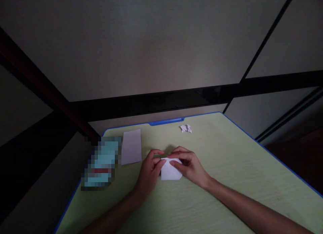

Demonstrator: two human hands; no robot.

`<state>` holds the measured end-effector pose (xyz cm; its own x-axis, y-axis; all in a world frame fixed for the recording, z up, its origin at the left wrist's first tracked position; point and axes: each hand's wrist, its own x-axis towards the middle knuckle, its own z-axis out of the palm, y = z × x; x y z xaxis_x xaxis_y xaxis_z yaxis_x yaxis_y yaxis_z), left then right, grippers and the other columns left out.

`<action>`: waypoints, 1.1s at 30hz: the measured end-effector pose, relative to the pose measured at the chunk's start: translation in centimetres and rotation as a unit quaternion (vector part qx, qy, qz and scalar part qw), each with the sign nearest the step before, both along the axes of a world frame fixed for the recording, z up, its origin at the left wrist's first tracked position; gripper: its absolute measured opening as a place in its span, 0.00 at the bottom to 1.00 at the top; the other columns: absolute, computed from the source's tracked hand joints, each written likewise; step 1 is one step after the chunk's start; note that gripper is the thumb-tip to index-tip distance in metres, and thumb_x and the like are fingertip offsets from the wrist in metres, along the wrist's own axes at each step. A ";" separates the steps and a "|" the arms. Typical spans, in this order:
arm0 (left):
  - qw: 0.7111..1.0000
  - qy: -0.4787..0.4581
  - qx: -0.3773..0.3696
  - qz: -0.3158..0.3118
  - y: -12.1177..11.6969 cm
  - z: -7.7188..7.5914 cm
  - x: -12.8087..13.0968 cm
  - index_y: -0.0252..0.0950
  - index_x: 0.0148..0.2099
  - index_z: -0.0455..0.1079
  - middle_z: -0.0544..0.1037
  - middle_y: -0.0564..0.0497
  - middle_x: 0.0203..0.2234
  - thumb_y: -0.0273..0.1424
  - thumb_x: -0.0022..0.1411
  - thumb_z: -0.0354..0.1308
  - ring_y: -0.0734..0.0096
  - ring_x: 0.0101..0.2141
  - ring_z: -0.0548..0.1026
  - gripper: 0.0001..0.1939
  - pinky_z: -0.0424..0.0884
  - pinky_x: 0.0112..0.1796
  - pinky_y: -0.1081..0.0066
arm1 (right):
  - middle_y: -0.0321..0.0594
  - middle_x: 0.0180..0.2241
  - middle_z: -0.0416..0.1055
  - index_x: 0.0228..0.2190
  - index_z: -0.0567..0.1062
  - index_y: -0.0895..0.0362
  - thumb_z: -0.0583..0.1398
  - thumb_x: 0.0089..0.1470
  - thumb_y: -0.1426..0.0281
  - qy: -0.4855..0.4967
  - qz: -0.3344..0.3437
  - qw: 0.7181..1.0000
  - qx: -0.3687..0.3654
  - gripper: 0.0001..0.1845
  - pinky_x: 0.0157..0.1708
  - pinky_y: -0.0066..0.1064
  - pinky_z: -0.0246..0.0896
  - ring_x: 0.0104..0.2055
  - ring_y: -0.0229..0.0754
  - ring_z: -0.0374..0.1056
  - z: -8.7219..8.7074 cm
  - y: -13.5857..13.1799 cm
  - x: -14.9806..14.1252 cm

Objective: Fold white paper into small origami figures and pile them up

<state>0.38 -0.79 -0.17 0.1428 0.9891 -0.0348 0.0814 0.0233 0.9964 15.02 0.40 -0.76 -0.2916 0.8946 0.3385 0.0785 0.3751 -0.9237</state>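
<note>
A small white folded paper [171, 171] with slanted corners is between my two hands, just above or on the table. My left hand [150, 168] pinches its upper left edge, thumb in front and fingers behind. On the other side, my right hand [188, 165] grips the upper right part, its thumb pressed on the paper's face and its fingers curled over the top edge. The paper's back side is hidden.
A stack or sheet of white paper [131, 147] lies left of my hands, beside a blurred-out teal object [103, 163]. Small folded paper pieces [186, 128] sit near the far edge. The pale green table [239, 166] has a blue rim and stands against a panelled wall [151, 52].
</note>
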 end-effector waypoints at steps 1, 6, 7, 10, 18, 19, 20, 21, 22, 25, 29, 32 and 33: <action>1.000 -0.003 -0.001 -0.001 0.0 -0.1 0.0 0.36 0.36 0.56 0.63 0.61 0.12 0.30 0.51 0.50 0.78 0.15 0.63 0.09 0.54 0.17 0.79 | 0.40 0.28 0.63 0.29 0.75 0.57 0.58 0.44 0.71 -0.001 0.003 1.000 0.002 0.07 0.23 0.26 0.58 0.28 0.36 0.61 0.0 0.0 0.0; 1.000 0.002 0.006 -0.008 0.1 -0.4 -0.2 0.35 0.36 0.56 0.64 0.60 0.12 0.31 0.51 0.50 0.78 0.15 0.63 0.09 0.54 0.17 0.79 | 0.40 0.28 0.64 0.29 0.74 0.57 0.58 0.44 0.71 -0.006 0.016 1.000 0.012 0.07 0.25 0.27 0.59 0.30 0.36 0.62 0.0 0.1 0.1; 1.000 0.003 0.007 -0.009 0.1 -0.4 -0.2 0.35 0.36 0.57 0.64 0.60 0.12 0.31 0.51 0.50 0.78 0.15 0.63 0.09 0.54 0.17 0.79 | 0.41 0.29 0.64 0.29 0.74 0.57 0.58 0.44 0.71 -0.004 0.019 1.000 0.012 0.07 0.25 0.27 0.59 0.30 0.36 0.62 0.0 0.1 0.1; 1.000 0.007 0.005 -0.015 0.1 -0.5 -0.2 0.35 0.37 0.58 0.67 0.58 0.13 0.31 0.51 0.50 0.78 0.16 0.65 0.09 0.55 0.18 0.79 | 0.41 0.30 0.64 0.29 0.74 0.58 0.57 0.44 0.72 0.001 0.027 1.000 0.008 0.07 0.27 0.28 0.59 0.31 0.37 0.62 -0.1 0.1 0.1; 0.993 0.060 0.067 0.075 0.4 -0.1 -0.7 0.33 0.32 0.66 0.72 0.53 0.21 0.30 0.51 0.51 0.75 0.23 0.68 0.07 0.61 0.23 0.78 | 0.32 0.26 0.60 0.30 0.61 0.56 0.60 0.39 0.72 0.133 0.021 0.983 -0.121 0.15 0.20 0.21 0.56 0.23 0.30 0.60 -0.1 0.0 -0.2; 0.991 0.060 0.077 0.092 0.5 0.0 -0.8 0.33 0.31 0.66 0.73 0.53 0.21 0.30 0.51 0.51 0.75 0.23 0.69 0.06 0.61 0.24 0.78 | 0.33 0.28 0.60 0.30 0.59 0.56 0.61 0.39 0.72 0.141 0.022 0.982 -0.123 0.16 0.20 0.21 0.56 0.24 0.30 0.60 -0.1 -0.1 -0.3; 0.989 0.059 0.082 0.106 0.4 0.2 -0.7 0.33 0.31 0.66 0.73 0.53 0.21 0.29 0.51 0.51 0.75 0.24 0.69 0.05 0.61 0.24 0.78 | 0.34 0.30 0.60 0.31 0.58 0.55 0.61 0.38 0.73 0.143 0.024 0.982 -0.122 0.17 0.21 0.21 0.57 0.25 0.30 0.61 -0.1 -0.1 -0.5; 0.988 0.058 0.084 0.119 0.4 0.3 -0.7 0.33 0.30 0.66 0.73 0.53 0.21 0.29 0.50 0.52 0.75 0.24 0.69 0.05 0.62 0.24 0.79 | 0.34 0.31 0.60 0.32 0.57 0.54 0.61 0.37 0.73 0.144 0.028 0.982 -0.121 0.20 0.22 0.21 0.58 0.26 0.31 0.61 -0.2 -0.2 -0.6; 0.987 0.057 0.084 0.129 0.4 0.4 -0.7 0.33 0.29 0.66 0.73 0.53 0.21 0.28 0.50 0.52 0.75 0.24 0.70 0.05 0.62 0.24 0.79 | 0.35 0.32 0.60 0.33 0.56 0.54 0.62 0.36 0.74 0.144 0.031 0.982 -0.121 0.23 0.23 0.22 0.59 0.27 0.32 0.62 -0.3 -0.4 -0.8; 0.985 0.049 0.085 0.143 0.4 0.5 -0.5 0.33 0.29 0.67 0.74 0.53 0.21 0.28 0.49 0.52 0.74 0.24 0.71 0.04 0.63 0.25 0.78 | 0.34 0.30 0.60 0.38 0.53 0.52 0.63 0.33 0.77 0.140 0.036 0.981 -0.133 0.31 0.23 0.24 0.59 0.28 0.34 0.62 -0.6 -0.6 -1.2; 0.987 0.020 0.085 0.135 0.3 0.0 -0.3 0.32 0.29 0.68 0.74 0.53 0.21 0.28 0.49 0.53 0.74 0.24 0.71 0.05 0.64 0.26 0.78 | 0.32 0.27 0.62 0.37 0.54 0.53 0.61 0.35 0.79 0.137 0.025 0.977 -0.162 0.27 0.23 0.24 0.57 0.27 0.34 0.62 -0.6 -0.7 -1.4; 0.988 -0.004 0.082 0.130 0.2 -0.1 -0.2 0.33 0.27 0.68 0.74 0.53 0.21 0.28 0.48 0.54 0.76 0.23 0.70 0.04 0.64 0.26 0.78 | 0.32 0.26 0.62 0.35 0.55 0.54 0.60 0.36 0.80 0.145 0.017 0.976 -0.161 0.25 0.22 0.23 0.55 0.26 0.34 0.61 -0.5 -0.7 -1.3; 0.988 -0.012 0.078 0.131 0.2 0.0 -0.1 0.33 0.27 0.68 0.74 0.54 0.20 0.28 0.47 0.54 0.76 0.23 0.70 0.04 0.64 0.26 0.78 | 0.32 0.26 0.62 0.35 0.55 0.54 0.60 0.36 0.80 0.146 0.014 0.977 -0.156 0.24 0.21 0.23 0.54 0.26 0.34 0.61 -0.5 -0.7 -1.3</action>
<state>0.28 -0.58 -0.18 -0.1209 0.9851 0.1221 0.0691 -0.1144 0.9910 13.73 -0.31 -1.31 -0.2502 0.9603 0.1233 -0.2114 0.0701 -0.9749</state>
